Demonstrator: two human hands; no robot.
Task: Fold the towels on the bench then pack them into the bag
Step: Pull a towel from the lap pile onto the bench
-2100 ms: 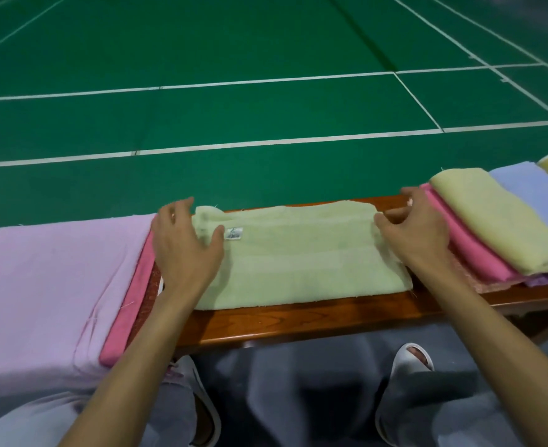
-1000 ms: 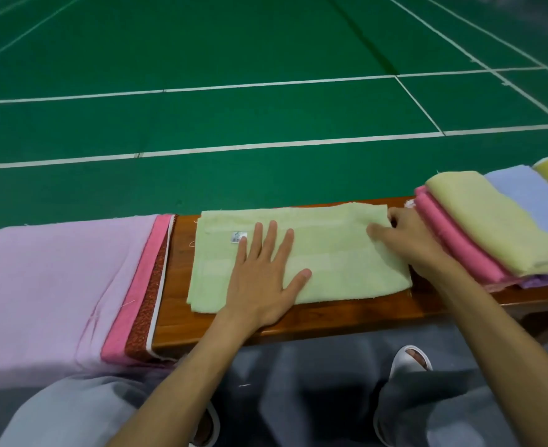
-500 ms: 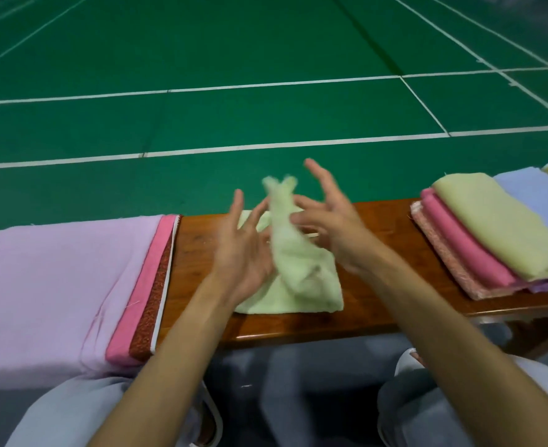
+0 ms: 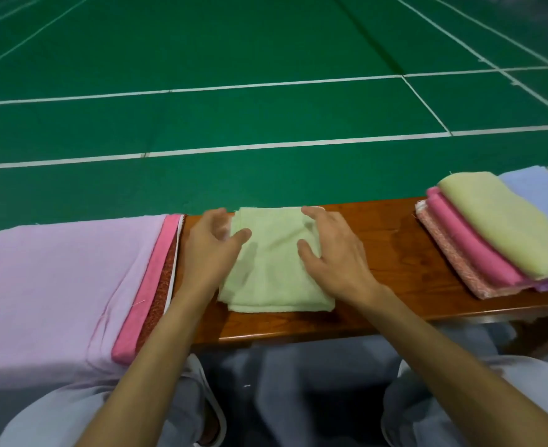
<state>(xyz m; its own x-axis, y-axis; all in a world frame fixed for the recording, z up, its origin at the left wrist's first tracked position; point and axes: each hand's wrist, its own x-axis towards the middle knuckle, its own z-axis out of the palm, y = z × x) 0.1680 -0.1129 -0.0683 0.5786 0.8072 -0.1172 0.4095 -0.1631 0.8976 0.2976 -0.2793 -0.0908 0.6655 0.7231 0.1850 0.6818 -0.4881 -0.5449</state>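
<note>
Bare forearms (image 4: 156, 343), pale grey trousers (image 4: 427, 414), white slip-on shoes (image 4: 217, 412) (partly hidden)

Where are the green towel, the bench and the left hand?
green towel (image 4: 276, 279), head view, middle of its folded top
bench (image 4: 395, 243), head view, bare wood right of the towel
left hand (image 4: 210, 250), head view, back of the hand
</note>
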